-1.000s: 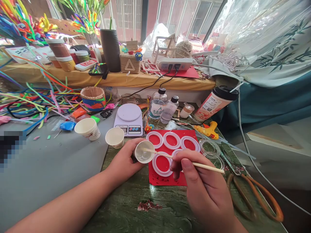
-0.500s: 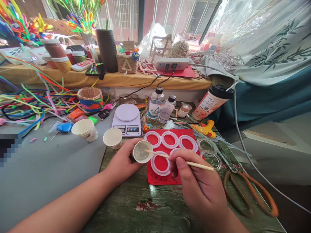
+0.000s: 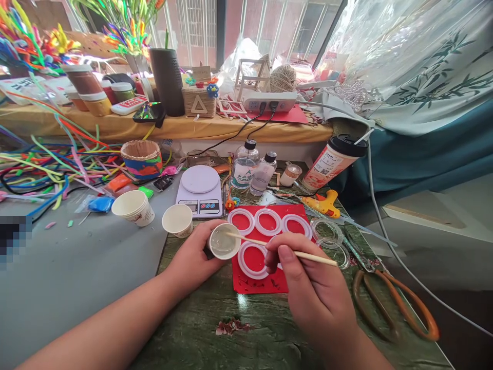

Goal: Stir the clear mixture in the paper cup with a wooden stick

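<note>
My left hand point(image 3: 198, 246) is wrapped round a white paper cup point(image 3: 225, 254), tilted toward me, with clear liquid point(image 3: 223, 242) inside. Pinched in my right hand point(image 3: 308, 277) is a thin wooden stick point(image 3: 316, 258), its far tip dipped into that cup. Under and beyond my right fingers lie several white ring-shaped molds point(image 3: 246, 276) on a red sheet point(image 3: 262, 287); one of them is mostly hidden by the hand. A second paper cup point(image 3: 177, 221) stands just left of the held one.
Behind the cups are a kitchen scale point(image 3: 200, 187) and two clear bottles point(image 3: 243, 169). Stacked paper cups point(image 3: 133, 208) stand at left. To the right lie clear rings point(image 3: 327, 231), large scissors point(image 3: 408, 303), a yellow glue gun point(image 3: 325, 204) and a tilted drink cup point(image 3: 331, 164).
The stick's tip has shifted slightly left within the cup, and my right hand has moved a little with it. My left hand keeps the cup in nearly the same place.
</note>
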{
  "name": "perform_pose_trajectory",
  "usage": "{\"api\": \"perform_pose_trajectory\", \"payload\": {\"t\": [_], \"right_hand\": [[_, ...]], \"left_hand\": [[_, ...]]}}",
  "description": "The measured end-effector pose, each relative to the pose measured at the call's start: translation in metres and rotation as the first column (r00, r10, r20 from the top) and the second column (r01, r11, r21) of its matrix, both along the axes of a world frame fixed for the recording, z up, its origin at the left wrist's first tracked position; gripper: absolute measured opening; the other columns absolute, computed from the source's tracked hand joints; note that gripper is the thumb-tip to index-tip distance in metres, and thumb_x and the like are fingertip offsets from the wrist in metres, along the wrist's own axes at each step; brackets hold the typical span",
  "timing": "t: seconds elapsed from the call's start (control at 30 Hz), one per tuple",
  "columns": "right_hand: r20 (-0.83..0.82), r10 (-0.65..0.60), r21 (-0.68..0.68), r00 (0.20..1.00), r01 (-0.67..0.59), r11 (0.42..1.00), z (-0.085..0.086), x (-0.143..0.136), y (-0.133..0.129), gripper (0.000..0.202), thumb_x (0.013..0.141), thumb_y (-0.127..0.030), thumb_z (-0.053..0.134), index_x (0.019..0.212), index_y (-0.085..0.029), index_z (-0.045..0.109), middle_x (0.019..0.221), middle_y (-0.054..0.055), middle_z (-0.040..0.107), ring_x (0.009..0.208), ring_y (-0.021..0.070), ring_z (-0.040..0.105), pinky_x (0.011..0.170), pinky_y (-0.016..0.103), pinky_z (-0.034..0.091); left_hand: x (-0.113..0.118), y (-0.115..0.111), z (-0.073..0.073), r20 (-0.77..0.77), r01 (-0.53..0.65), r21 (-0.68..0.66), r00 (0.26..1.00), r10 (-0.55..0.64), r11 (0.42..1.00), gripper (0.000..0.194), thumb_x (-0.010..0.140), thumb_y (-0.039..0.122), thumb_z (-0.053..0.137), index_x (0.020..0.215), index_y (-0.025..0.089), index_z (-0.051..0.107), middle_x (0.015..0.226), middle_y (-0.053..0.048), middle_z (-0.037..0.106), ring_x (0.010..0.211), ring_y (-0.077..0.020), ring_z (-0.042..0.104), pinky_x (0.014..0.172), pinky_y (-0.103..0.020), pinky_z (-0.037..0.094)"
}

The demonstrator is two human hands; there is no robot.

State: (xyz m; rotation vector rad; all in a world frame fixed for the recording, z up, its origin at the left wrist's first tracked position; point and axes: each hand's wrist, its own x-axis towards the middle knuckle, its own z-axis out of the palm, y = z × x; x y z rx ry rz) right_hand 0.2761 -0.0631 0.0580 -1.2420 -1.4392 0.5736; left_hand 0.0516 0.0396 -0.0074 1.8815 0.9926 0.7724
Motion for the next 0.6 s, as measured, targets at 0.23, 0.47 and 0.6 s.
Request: {"api": "perform_pose_trajectory", "payload": {"t": [0.23,0.47,0.6], "right_hand": [[-0.044,-0.009,-0.029,0.999,0.008,1.000,0.0001,0.0003,0.0030,0.027,0.122,-0.030,0.054,0.113,-0.027,0.080,0.081,0.000,0.071,0.072,0.0166,0.068,0.063,0.027,0.056],[-0.008,-0.014,0.013,1.000,0.014,1.000,-0.0015,0.0001,0.0029,0.025,0.120,-0.025,0.054,0.112,-0.028,0.078,0.082,-0.001,0.071,0.072,0.0164,0.068,0.066,0.028,0.056],[-0.040,-0.026,0.004,0.999,0.026,1.000,-0.0022,0.0004,0.0016,0.026,0.121,-0.026,0.053,0.114,-0.028,0.078,0.083,-0.001,0.070,0.073,0.0167,0.067,0.064,0.027,0.056]], "left_hand": [[0.0003,0.0009,0.0001,-0.006,-0.005,0.022,1.000,0.005,1.000,0.052,0.092,0.027,0.082,0.141,0.030,0.068,0.145,-0.008,0.078,0.133,-0.0329,0.075,0.117,-0.051,0.061],[-0.0004,0.0000,-0.0008,-0.004,-0.005,0.042,1.000,0.005,0.999,0.051,0.093,0.026,0.083,0.142,0.030,0.068,0.144,-0.008,0.079,0.133,-0.0326,0.075,0.116,-0.051,0.061],[-0.0002,-0.0007,0.0008,-0.005,-0.004,0.052,1.000,0.005,0.999,0.050,0.094,0.028,0.083,0.141,0.030,0.069,0.144,-0.008,0.079,0.132,-0.0328,0.075,0.116,-0.052,0.061]]}}
